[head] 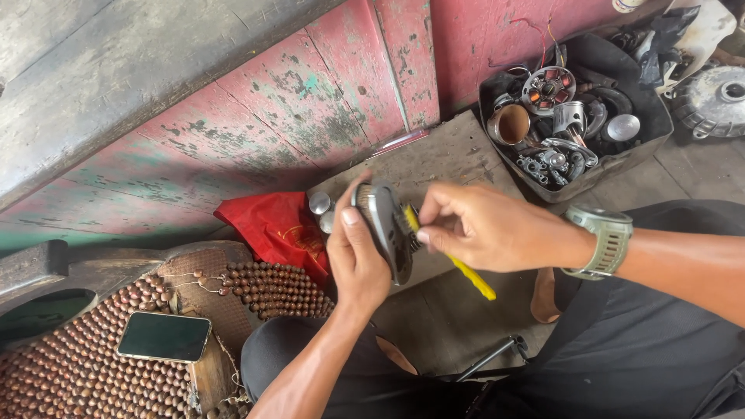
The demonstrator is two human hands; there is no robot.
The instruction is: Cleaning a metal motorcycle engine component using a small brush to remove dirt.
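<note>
The grey metal engine part sits upright in the left hand, held in the air above a worn board on the floor, just in front of a chipped red-painted wall. The left grip is closed around the part: the thumb lies along its near face and the fingers wrap behind, out of sight. Two rounded silver ends of the part stick out on its far side, toward the wall.

The right hand pinches a yellow-handled brush, fingers tight on the handle near the head. The bristle end touches the edge of the metal part, and the handle slants down and away toward the person's lap. A grey-green watch sits on the right wrist.

A red plastic bag lies crumpled just beside the left hand. Below it spreads a wooden bead seat mat, with a dark phone lying flat on it. Well apart, at the upper right, a black tray holds assorted engine pieces, a piston and a wound coil plate among them.
</note>
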